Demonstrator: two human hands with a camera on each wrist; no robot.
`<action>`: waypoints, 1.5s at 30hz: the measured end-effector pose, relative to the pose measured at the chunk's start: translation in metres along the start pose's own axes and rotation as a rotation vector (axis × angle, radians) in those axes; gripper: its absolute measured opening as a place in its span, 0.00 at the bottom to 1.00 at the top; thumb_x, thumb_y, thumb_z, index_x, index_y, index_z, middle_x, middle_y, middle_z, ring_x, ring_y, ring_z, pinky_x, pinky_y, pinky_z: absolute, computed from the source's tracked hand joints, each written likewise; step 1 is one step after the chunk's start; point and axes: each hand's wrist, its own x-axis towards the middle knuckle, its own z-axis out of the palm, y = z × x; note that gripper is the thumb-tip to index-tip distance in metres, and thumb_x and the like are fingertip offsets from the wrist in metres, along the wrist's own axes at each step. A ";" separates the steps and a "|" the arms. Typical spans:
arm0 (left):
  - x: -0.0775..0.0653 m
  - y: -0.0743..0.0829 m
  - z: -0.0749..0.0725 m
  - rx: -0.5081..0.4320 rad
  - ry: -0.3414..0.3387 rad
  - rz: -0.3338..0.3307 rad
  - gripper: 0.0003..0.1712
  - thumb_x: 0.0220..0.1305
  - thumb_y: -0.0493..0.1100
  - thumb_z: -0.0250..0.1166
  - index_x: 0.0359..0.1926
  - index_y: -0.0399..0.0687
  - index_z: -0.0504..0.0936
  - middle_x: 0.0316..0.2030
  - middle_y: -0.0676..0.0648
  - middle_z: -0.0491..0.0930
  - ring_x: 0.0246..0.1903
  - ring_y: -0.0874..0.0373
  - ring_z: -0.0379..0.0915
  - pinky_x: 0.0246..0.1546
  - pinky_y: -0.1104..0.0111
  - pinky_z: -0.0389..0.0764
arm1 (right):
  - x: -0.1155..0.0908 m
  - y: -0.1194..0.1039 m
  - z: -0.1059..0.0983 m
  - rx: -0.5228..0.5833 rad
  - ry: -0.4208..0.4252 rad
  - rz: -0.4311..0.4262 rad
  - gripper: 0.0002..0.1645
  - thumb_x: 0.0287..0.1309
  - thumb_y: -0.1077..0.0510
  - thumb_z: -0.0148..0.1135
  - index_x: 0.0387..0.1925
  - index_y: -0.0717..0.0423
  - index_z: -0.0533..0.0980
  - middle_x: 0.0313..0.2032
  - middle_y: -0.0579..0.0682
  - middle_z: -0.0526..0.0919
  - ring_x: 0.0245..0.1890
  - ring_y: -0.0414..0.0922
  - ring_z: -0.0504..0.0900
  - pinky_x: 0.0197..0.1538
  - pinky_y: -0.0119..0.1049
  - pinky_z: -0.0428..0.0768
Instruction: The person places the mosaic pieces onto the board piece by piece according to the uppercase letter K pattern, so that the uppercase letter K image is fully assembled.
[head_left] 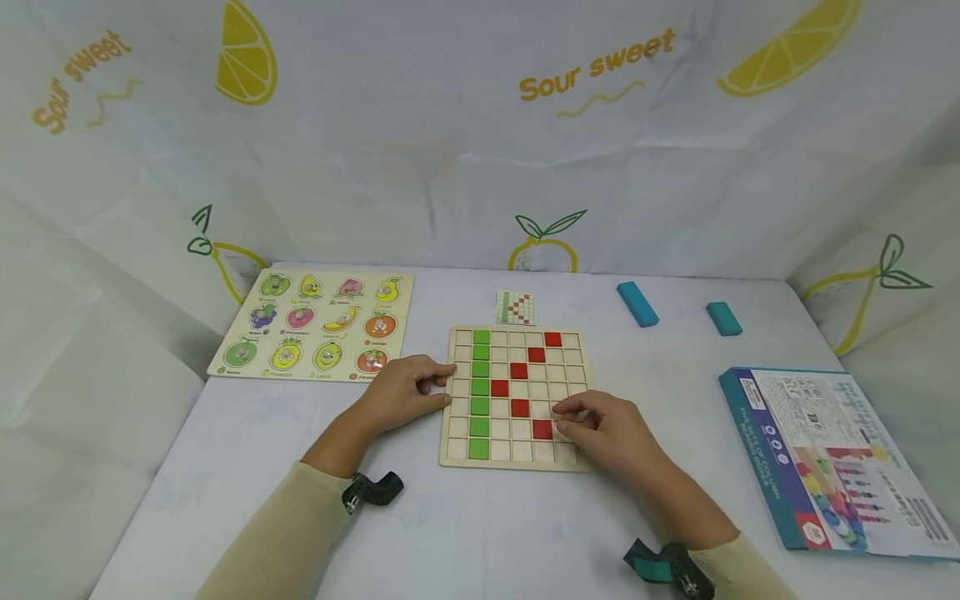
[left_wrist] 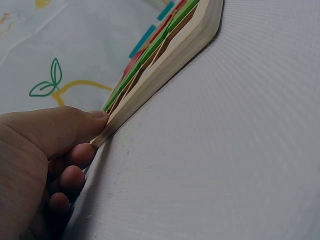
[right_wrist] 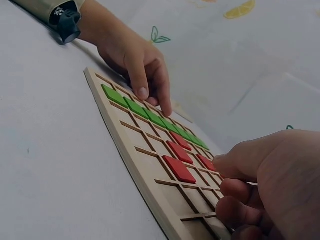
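Note:
A square wooden grid board lies on the table, with a column of green tiles toward its left. Several red tiles form a slanting, bent line to the right of that column. My left hand rests at the board's left edge, thumb and index fingertips touching the rim a little apart; its other fingers are curled. My right hand is over the right part of the board, thumb and index close together beside the lowest red tile. I cannot tell whether they pinch a tile.
A small pattern card lies behind the board. At the back left is a fruit picture board. Two blue-green blocks lie at the back right, and a flat printed box sits at the right. A printed cloth hangs behind.

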 end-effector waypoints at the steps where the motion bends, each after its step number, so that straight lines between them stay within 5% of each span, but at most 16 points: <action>1: 0.000 0.000 0.000 -0.001 -0.001 0.000 0.28 0.63 0.45 0.80 0.65 0.50 0.87 0.37 0.59 0.79 0.33 0.62 0.71 0.34 0.68 0.73 | -0.001 0.000 -0.002 0.003 0.007 0.008 0.12 0.64 0.59 0.75 0.49 0.52 0.88 0.37 0.45 0.85 0.31 0.45 0.77 0.30 0.32 0.77; 21: 0.001 0.001 0.000 0.004 0.001 0.003 0.28 0.64 0.46 0.80 0.65 0.50 0.87 0.36 0.59 0.79 0.33 0.62 0.71 0.34 0.68 0.73 | -0.024 0.046 -0.050 -0.110 0.041 0.074 0.20 0.63 0.56 0.76 0.56 0.53 0.85 0.48 0.49 0.86 0.33 0.46 0.77 0.32 0.32 0.77; 31: 0.000 -0.001 0.002 0.000 -0.001 -0.014 0.29 0.64 0.47 0.80 0.65 0.52 0.87 0.35 0.59 0.78 0.33 0.62 0.71 0.34 0.67 0.73 | -0.031 0.057 -0.052 -0.187 0.043 0.048 0.19 0.60 0.60 0.77 0.53 0.52 0.87 0.35 0.45 0.80 0.32 0.45 0.74 0.30 0.32 0.74; 45: 0.000 0.001 0.001 -0.003 -0.002 -0.010 0.29 0.64 0.46 0.80 0.65 0.51 0.87 0.36 0.60 0.78 0.34 0.62 0.71 0.34 0.68 0.73 | -0.029 0.056 -0.049 -0.157 0.051 0.091 0.11 0.62 0.63 0.75 0.46 0.52 0.84 0.32 0.46 0.82 0.33 0.47 0.75 0.31 0.32 0.75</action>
